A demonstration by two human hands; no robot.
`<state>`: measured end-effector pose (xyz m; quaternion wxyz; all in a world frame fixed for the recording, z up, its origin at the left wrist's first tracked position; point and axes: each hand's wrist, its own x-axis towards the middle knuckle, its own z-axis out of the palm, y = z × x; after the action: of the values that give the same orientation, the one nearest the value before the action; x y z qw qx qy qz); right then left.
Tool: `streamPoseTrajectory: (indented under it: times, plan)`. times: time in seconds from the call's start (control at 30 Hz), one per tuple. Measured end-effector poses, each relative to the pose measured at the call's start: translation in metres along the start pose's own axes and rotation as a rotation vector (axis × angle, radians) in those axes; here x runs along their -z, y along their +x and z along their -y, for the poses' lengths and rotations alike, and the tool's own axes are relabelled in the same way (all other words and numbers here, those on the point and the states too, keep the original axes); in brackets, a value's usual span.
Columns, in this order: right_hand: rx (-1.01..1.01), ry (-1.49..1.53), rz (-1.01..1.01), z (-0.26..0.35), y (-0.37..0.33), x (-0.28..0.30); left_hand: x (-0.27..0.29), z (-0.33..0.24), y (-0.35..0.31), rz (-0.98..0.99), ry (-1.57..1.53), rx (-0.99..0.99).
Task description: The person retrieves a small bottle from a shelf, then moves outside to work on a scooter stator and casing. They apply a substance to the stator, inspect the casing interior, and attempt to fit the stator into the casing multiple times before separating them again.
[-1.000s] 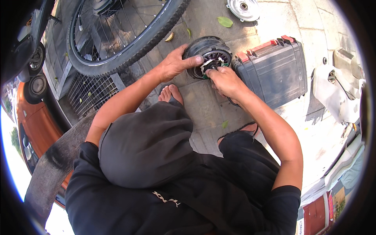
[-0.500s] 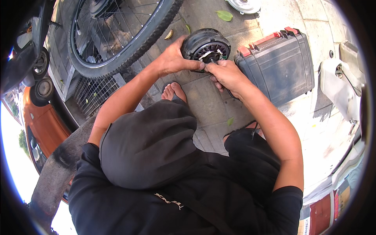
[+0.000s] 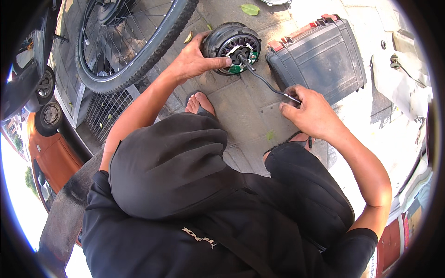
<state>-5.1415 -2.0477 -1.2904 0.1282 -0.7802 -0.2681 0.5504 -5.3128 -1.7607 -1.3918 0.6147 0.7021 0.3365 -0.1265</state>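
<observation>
An opened black hub motor (image 3: 218,41) stands on the paving in front of me, with its windings and a green circuit board (image 3: 235,69) showing. My left hand (image 3: 194,65) is wrapped round its left side, the thumb lying across the front edge. From the motor's centre a dark cable (image 3: 265,82) runs out to the right, slightly bent. My right hand (image 3: 317,111) pinches the cable near a shiny, pale section between thumb and fingers. The cable's dark end hangs below that hand.
Right of the motor lies a dark grey toolbox (image 3: 320,58) with red latches. A bicycle wheel (image 3: 183,28) and a floor grate (image 3: 109,113) are at the left. White panels (image 3: 398,83) lie at the far right, a round metal cover (image 3: 276,1) at the top edge.
My right hand has moved from the motor's centre toward the right and nearer me, drawing the cable out straighter. My left hand stays on the motor; the whole view has shifted slightly.
</observation>
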Motion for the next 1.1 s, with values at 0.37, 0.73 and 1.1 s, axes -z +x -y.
streamPoseTrajectory:
  times: [0.37,0.73,1.1]
  plan:
    - [-0.088,0.322,0.099,-0.019,-0.023,0.033,-0.043,-0.081,-0.016,0.024,0.686,-0.992]
    - [0.077,0.201,0.195,0.000,0.013,0.104,-0.077,-0.080,-0.015,0.282,0.519,-0.977]
    - [0.004,-0.320,-0.509,-0.002,0.245,0.154,-0.071,-0.086,-0.013,0.135,0.125,-0.815]
